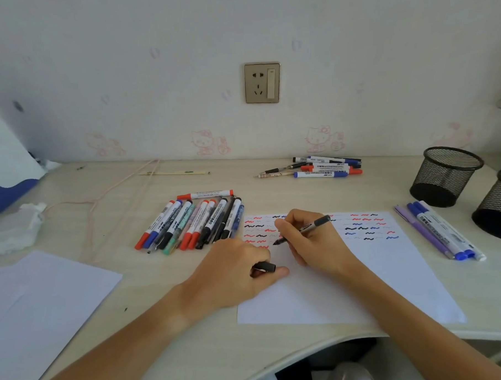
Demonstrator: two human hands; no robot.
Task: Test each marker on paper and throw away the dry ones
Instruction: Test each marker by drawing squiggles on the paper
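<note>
My right hand (309,242) grips an uncapped black marker (317,225), its tip down on the white test paper (390,272) among red, black and blue squiggles. My left hand (235,269) rests on the paper's left edge and holds the black cap (265,266). Left of the paper lies a row of several markers (193,224) with red, blue and black caps. A second small pile of markers (325,166) sits near the wall. To the right of the paper lie several blue and purple markers (440,230).
Two black mesh pen cups (446,175) stand at the right edge of the desk. A blank sheet (42,308) lies at the left front, crumpled tissue (15,228) behind it. A pink cord (115,201) trails across the desk.
</note>
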